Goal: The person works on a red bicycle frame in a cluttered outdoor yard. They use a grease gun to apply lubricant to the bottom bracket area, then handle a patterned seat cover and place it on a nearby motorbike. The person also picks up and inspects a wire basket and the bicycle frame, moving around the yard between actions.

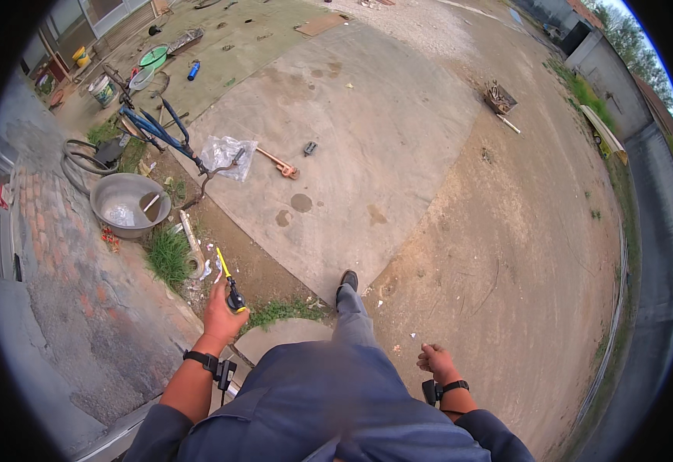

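My left hand [225, 312] is closed around a slim yellow and black hand tool [232, 292]. Its narrow yellow end points away from me; its exact kind I cannot make out. Low on the right, beside my body, hangs my right hand [438, 363] with the fingers curled in and nothing showing in them. Ahead on the concrete lies an orange pipe wrench [278, 164], next to a clear plastic bag [227, 156]. A small black part like a bicycle pedal [310, 148] is just right of the wrench. Left of the bag stands a blue bicycle frame [155, 131].
A large grey basin [130, 204] with some water stands by the brick wall [75, 269]. Behind it lie a black tyre [78, 165], a bucket [103, 91] and a green basin [153, 56]. A tray of scraps [499, 98] is far right. My shoe [347, 282] is at the slab's corner.
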Action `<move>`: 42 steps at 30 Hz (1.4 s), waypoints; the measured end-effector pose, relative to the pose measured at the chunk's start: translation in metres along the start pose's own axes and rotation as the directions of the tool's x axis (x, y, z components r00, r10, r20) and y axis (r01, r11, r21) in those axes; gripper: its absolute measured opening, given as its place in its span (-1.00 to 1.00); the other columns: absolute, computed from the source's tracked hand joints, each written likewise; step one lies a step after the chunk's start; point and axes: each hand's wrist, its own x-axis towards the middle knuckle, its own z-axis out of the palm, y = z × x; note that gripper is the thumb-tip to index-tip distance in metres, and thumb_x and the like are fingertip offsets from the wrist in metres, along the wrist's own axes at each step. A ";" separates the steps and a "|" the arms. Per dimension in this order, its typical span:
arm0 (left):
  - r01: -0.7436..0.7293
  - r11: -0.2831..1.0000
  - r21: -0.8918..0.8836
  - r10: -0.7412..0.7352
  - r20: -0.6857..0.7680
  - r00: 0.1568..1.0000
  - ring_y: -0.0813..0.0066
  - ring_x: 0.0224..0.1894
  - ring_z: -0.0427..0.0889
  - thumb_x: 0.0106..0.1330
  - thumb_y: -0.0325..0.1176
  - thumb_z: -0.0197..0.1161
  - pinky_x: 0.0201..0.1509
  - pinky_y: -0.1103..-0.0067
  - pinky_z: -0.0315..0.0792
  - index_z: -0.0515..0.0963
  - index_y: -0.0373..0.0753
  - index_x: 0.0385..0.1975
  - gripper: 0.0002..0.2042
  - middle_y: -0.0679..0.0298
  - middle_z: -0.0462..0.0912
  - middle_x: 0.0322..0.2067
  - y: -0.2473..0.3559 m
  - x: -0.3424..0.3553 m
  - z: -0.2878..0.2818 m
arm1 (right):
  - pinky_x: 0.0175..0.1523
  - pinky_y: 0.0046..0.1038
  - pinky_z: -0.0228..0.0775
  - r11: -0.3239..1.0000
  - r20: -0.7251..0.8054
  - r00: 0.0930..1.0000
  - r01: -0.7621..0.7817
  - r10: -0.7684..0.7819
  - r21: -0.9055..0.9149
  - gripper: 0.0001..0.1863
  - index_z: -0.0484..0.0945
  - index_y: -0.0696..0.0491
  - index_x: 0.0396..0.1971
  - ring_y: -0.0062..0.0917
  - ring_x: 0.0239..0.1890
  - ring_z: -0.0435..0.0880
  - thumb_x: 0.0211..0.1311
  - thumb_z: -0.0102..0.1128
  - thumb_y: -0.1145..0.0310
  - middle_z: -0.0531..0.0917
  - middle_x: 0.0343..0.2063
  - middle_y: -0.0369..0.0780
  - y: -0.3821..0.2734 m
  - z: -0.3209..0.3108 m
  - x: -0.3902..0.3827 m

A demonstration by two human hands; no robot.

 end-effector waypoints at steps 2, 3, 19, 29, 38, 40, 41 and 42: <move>0.118 0.992 -0.044 -0.118 -0.005 0.993 0.01 0.18 0.52 -0.07 -0.35 0.52 0.22 0.31 0.48 0.31 -0.33 0.26 -0.19 -0.01 0.42 0.16 0.016 0.033 0.016 | -0.35 -0.42 0.59 0.999 0.013 0.999 0.048 -0.048 -0.018 -0.53 0.53 0.23 0.02 -0.41 -0.44 0.71 0.37 0.25 0.12 0.70 -0.30 -0.10 -0.079 -0.008 0.053; 0.131 0.991 -0.010 -0.131 -0.027 0.991 0.00 0.18 0.51 -0.08 -0.34 0.51 0.22 0.31 0.47 0.31 -0.33 0.26 -0.19 -0.01 0.43 0.14 0.023 0.047 0.019 | -0.35 -0.43 0.59 0.998 0.006 0.998 0.061 -0.060 -0.025 -0.54 0.53 0.23 0.01 -0.42 -0.44 0.71 0.37 0.25 0.13 0.69 -0.31 -0.10 -0.117 -0.010 0.074; 0.325 0.943 -0.074 -0.328 -0.031 0.944 -0.07 0.13 0.52 -0.11 -0.31 0.52 0.18 0.26 0.47 0.38 -0.35 0.17 -0.25 -0.05 0.47 0.06 0.090 0.409 0.046 | -0.35 -0.49 0.55 0.892 0.215 0.914 0.389 -0.343 -0.232 -0.56 0.54 0.25 0.01 -0.51 -0.47 0.69 0.37 0.26 0.18 0.70 -0.35 -0.15 -0.673 0.135 0.296; 0.133 0.990 -0.053 -0.141 -0.214 0.966 0.08 -0.03 0.65 -0.07 -0.30 0.48 0.08 0.31 0.55 0.34 -0.29 0.23 -0.23 0.04 0.46 0.14 0.148 0.777 -0.014 | -0.40 -0.42 0.56 0.973 0.098 0.992 0.095 -0.076 -0.212 -0.61 0.52 0.22 -0.02 -0.42 -0.49 0.70 0.37 0.27 0.21 0.68 -0.36 -0.12 -0.856 0.149 0.377; 0.374 0.920 -0.121 -0.393 -0.250 0.885 -0.02 0.17 0.51 -0.09 -0.31 0.50 0.22 0.32 0.47 0.33 -0.37 0.22 -0.21 -0.05 0.46 0.11 0.179 0.966 0.002 | -0.39 -0.44 0.57 0.935 0.188 0.970 0.203 -0.152 -0.291 -0.62 0.52 0.20 -0.04 -0.47 -0.51 0.68 0.37 0.24 0.19 0.68 -0.38 -0.16 -1.169 0.235 0.535; 0.429 0.890 -0.155 -0.454 -0.226 0.862 -0.04 0.15 0.52 -0.10 -0.32 0.52 0.22 0.32 0.46 0.34 -0.36 0.22 -0.21 -0.06 0.46 0.10 0.192 0.991 0.001 | -0.37 -0.45 0.57 0.912 0.230 0.950 0.276 -0.212 -0.302 -0.61 0.53 0.20 -0.03 -0.48 -0.49 0.69 0.36 0.25 0.18 0.68 -0.37 -0.16 -1.252 0.266 0.552; 0.429 0.866 -0.257 -0.485 -0.221 0.846 -0.05 0.16 0.51 -0.11 -0.32 0.54 0.23 0.31 0.45 0.35 -0.35 0.20 -0.21 -0.06 0.47 0.09 0.197 1.004 0.001 | -0.37 -0.46 0.57 0.897 0.259 0.935 0.318 -0.242 -0.308 -0.60 0.54 0.21 -0.02 -0.48 -0.48 0.69 0.36 0.26 0.18 0.69 -0.37 -0.16 -1.293 0.284 0.559; 0.461 0.859 -0.221 -0.503 -0.202 0.840 -0.04 0.16 0.51 -0.11 -0.32 0.54 0.22 0.31 0.45 0.35 -0.35 0.20 -0.21 -0.05 0.47 0.09 0.198 1.024 0.001 | -0.34 -0.45 0.57 0.882 0.286 0.920 0.354 -0.268 -0.312 -0.61 0.53 0.20 -0.02 -0.48 -0.46 0.69 0.37 0.24 0.19 0.68 -0.37 -0.17 -1.333 0.303 0.565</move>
